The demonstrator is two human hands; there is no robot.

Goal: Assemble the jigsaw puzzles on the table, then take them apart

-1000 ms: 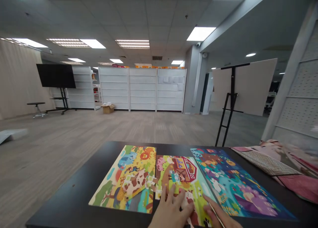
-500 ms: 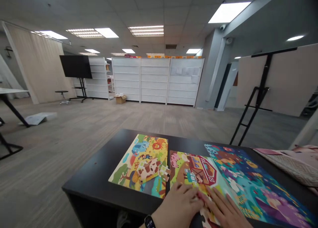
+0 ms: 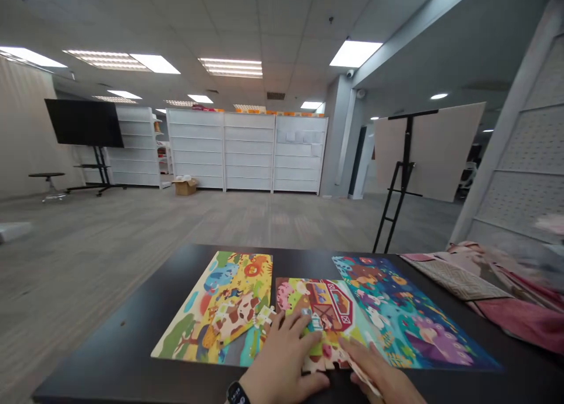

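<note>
Three colourful jigsaw puzzle boards lie side by side on a black table (image 3: 132,327). My left hand (image 3: 282,357), with a dark watch at the wrist, lies flat with fingers spread on the near part of the middle farm puzzle (image 3: 326,307) with its red barn. My right hand (image 3: 379,374) rests beside it on that puzzle's lower right corner, fingers stretched out and touching loose-looking pieces at the edge. The left puzzle (image 3: 220,310) shows a cow and a lion, with some pieces lying askew on it. The right puzzle (image 3: 396,316) is blue with animals.
Folded patterned and pink cloths (image 3: 484,286) lie at the table's right end. Beyond the table are open grey floor, a black easel (image 3: 396,181) with a board, white shelving (image 3: 247,151), a TV on a stand (image 3: 83,125), a stool and a cardboard box (image 3: 185,187).
The camera swung left and back to the right. Both hands stayed on the middle puzzle, my left hand sliding a little further up it.
</note>
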